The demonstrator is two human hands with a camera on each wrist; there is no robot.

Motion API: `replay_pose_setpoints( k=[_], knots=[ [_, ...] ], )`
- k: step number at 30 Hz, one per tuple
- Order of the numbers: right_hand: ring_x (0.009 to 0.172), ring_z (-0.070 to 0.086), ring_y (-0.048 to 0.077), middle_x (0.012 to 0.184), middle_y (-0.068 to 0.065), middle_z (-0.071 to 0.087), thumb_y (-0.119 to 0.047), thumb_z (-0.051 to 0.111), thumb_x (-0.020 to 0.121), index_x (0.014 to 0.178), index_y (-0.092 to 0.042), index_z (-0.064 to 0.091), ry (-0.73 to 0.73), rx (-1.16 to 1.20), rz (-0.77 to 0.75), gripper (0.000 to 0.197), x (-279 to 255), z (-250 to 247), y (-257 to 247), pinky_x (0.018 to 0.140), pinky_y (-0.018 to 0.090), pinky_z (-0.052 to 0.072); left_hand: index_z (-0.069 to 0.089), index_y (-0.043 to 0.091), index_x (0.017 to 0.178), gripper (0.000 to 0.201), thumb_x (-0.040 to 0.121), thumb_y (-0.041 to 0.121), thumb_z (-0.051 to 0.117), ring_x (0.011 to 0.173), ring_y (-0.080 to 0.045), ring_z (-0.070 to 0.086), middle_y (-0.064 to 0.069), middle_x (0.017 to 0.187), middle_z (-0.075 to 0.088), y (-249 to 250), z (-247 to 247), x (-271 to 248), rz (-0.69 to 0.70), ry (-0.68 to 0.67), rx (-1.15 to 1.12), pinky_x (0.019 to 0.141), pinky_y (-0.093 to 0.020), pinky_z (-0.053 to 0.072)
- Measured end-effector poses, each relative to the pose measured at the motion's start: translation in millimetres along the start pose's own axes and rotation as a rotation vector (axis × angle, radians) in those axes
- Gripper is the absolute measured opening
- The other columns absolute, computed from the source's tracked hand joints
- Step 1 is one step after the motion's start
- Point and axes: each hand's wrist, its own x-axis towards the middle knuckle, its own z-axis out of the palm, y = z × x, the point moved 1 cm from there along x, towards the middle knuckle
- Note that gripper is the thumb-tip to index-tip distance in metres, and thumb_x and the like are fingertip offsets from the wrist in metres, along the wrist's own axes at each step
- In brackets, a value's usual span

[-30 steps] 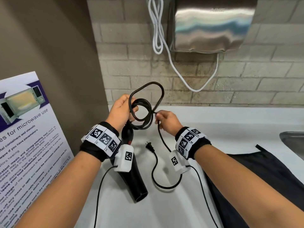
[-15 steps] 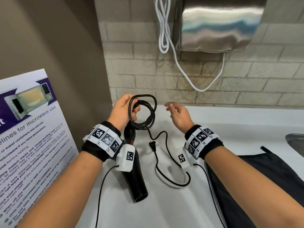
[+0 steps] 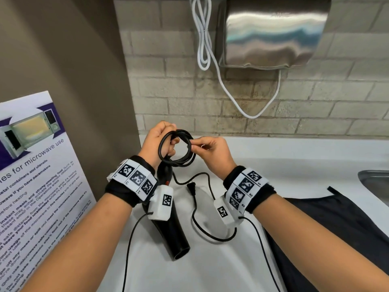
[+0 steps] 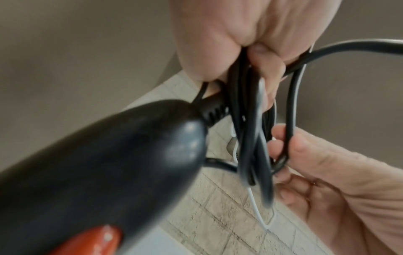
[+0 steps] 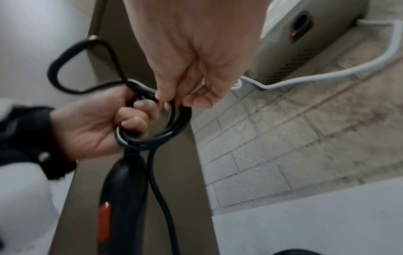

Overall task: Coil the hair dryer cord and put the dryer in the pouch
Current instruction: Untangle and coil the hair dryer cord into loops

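Observation:
The black hair dryer (image 3: pixel 171 232) hangs nozzle-down over the white counter (image 3: pixel 273 165), its red switch partly hidden by my left wrist. My left hand (image 3: pixel 163 140) grips the coiled cord (image 3: pixel 179 160) just above the dryer's handle. Thumb and fingers of my right hand (image 3: pixel 196 145) pinch the coil's right side. In the left wrist view the loops (image 4: pixel 250 138) run through my curled left fingers (image 4: pixel 261 57). The rest of the cord trails on the counter to the plug (image 3: pixel 192 187). The black pouch (image 3: pixel 336 228) lies flat at the right.
A steel hand dryer (image 3: pixel 271 32) with a looped white cable (image 3: pixel 203 49) hangs on the brick wall. A microwave poster (image 3: pixel 35 175) leans at the left against a brown panel. A steel sink rim (image 3: pixel 376 182) shows at the far right.
Half a second ago my right hand was open and off the cord; it has moved left and now pinches the coil. The left hand keeps its grip on the coil.

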Motion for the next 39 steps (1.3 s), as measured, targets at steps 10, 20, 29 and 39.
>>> replay_pose_setpoints(
  k=[10, 20, 29, 39],
  knots=[
    [0.078, 0.047, -0.005, 0.095, -0.016, 0.043, 0.005, 0.067, 0.074, 0.108, -0.005, 0.058, 0.030, -0.272, -0.201, 0.037, 8.6, 6.0, 6.4, 0.073, 0.003, 0.039, 0.039, 0.012, 0.073, 0.026, 0.099, 0.013, 0.035, 0.031, -0.003, 0.029, 0.005, 0.045, 0.040, -2.0, -1.4, 1.1, 0.009, -0.144, 0.030, 0.034, -0.014, 0.022],
    [0.075, 0.055, -0.009, 0.091, -0.005, 0.062, -0.018, 0.050, 0.087, 0.116, -0.002, 0.054, -0.252, -0.008, 0.009, 0.033, 18.0, 13.6, 31.8, 0.076, 0.013, 0.042, 0.045, 0.012, 0.075, 0.024, 0.097, 0.007, 0.038, 0.032, -0.006, 0.026, 0.005, 0.043, 0.041, -4.6, -0.7, 4.6, 0.033, -0.153, 0.076, 0.034, -0.013, 0.024],
    [0.060, 0.037, 0.006, 0.066, -0.007, 0.036, -0.068, 0.026, 0.086, 0.074, -0.022, 0.040, -0.189, -0.056, -0.043, 0.049, 2.0, 0.0, 43.1, 0.061, 0.028, 0.033, 0.042, 0.012, 0.073, 0.025, 0.097, 0.008, 0.037, 0.035, -0.004, 0.033, 0.007, 0.040, 0.042, -5.1, 2.2, 6.5, 0.012, -0.128, 0.004, 0.033, -0.011, 0.023],
    [0.055, 0.031, 0.001, 0.062, -0.010, 0.031, -0.068, 0.030, 0.085, 0.072, -0.024, 0.041, -0.045, 0.031, -0.120, 0.048, -7.1, -4.9, 51.9, 0.057, 0.016, 0.029, 0.041, 0.011, 0.073, 0.025, 0.097, 0.007, 0.037, 0.031, -0.001, 0.035, 0.005, 0.045, 0.040, -3.9, 3.0, 6.1, 0.021, -0.088, 0.000, 0.032, -0.009, 0.022]
  ],
)
